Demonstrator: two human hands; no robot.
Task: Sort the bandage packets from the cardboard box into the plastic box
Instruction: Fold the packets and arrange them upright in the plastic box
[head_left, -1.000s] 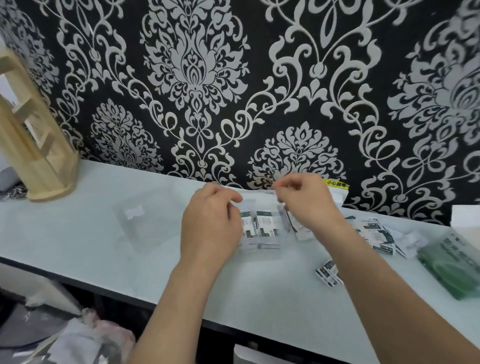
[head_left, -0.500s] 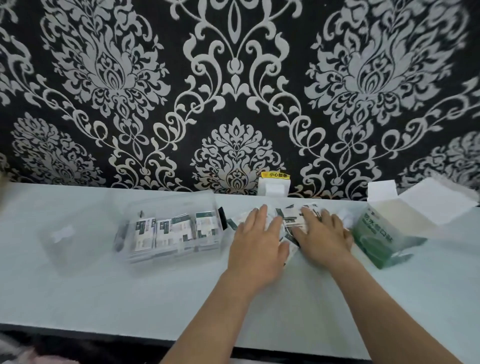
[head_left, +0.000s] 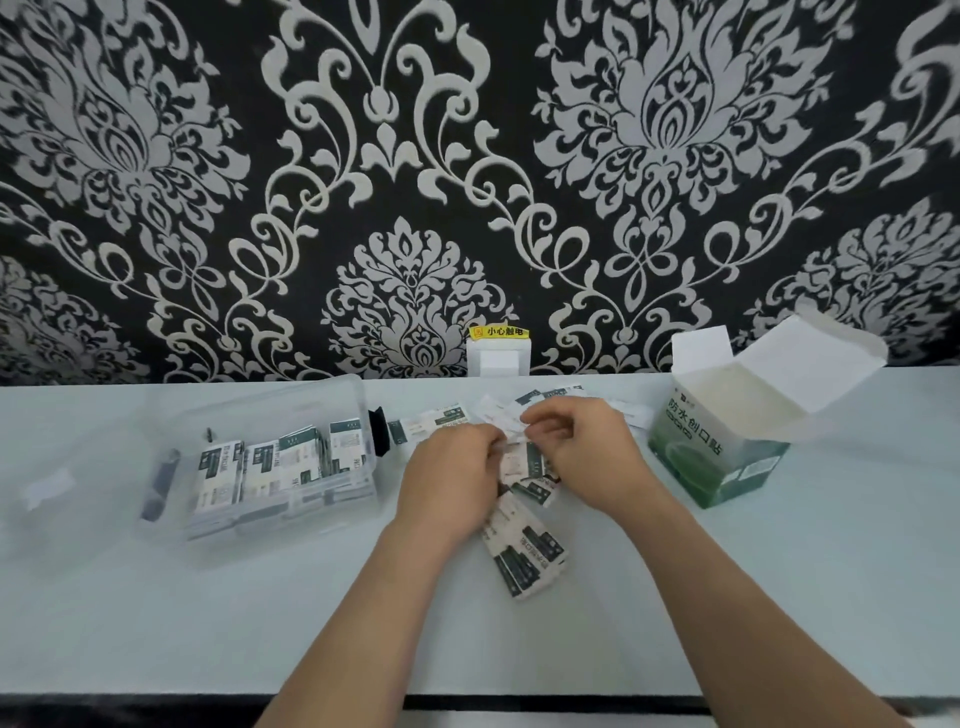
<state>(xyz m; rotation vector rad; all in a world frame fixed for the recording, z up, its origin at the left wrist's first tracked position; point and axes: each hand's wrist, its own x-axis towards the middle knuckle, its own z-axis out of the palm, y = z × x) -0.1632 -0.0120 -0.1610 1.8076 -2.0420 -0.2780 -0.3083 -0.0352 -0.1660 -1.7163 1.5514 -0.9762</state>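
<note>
A clear plastic box stands left of centre on the pale table, with several bandage packets upright inside. Loose bandage packets lie scattered at the table's middle. My left hand and my right hand meet over that pile, fingers curled, both pinching packets lifted from it. The green and white cardboard box sits to the right with its flaps open.
The clear lid of the plastic box lies flat at the far left. A white wall socket with a yellow label sits behind the pile. The table's dark front edge runs along the bottom.
One second ago both hands were at the plastic box. Half a second ago they lay flat on the loose pile; now their fingers have curled and lifted packets.
</note>
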